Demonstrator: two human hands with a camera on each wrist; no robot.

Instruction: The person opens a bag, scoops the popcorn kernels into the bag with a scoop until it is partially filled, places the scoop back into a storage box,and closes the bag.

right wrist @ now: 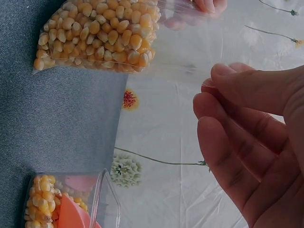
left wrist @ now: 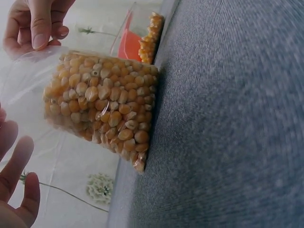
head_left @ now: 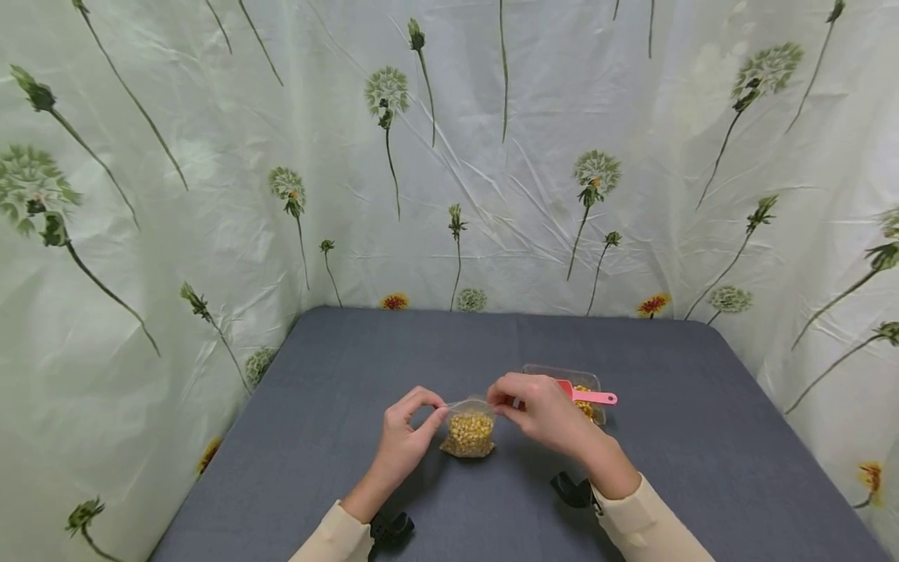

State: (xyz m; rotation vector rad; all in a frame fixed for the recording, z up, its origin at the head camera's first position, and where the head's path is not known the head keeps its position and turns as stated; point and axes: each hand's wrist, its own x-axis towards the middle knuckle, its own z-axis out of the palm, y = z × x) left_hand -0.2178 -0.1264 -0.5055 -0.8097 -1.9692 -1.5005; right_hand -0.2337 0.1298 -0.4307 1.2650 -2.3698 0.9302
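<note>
A clear plastic bag part-filled with yellow corn kernels stands upright on the grey table. At the left end of its top edge, my left hand pinches the film between thumb and forefinger. My right hand pinches the opposite end of that edge. In the right wrist view, the thumb and forefinger of the right hand meet on the film while the other fingers stay loosely bent. Kernels fill the bag's lower part, and the film above them is bare.
Behind the right hand sits a clear plastic box holding more corn kernels. A pink-red scoop lies in it, handle over the right side. The grey table meets a white curtain printed with dandelions.
</note>
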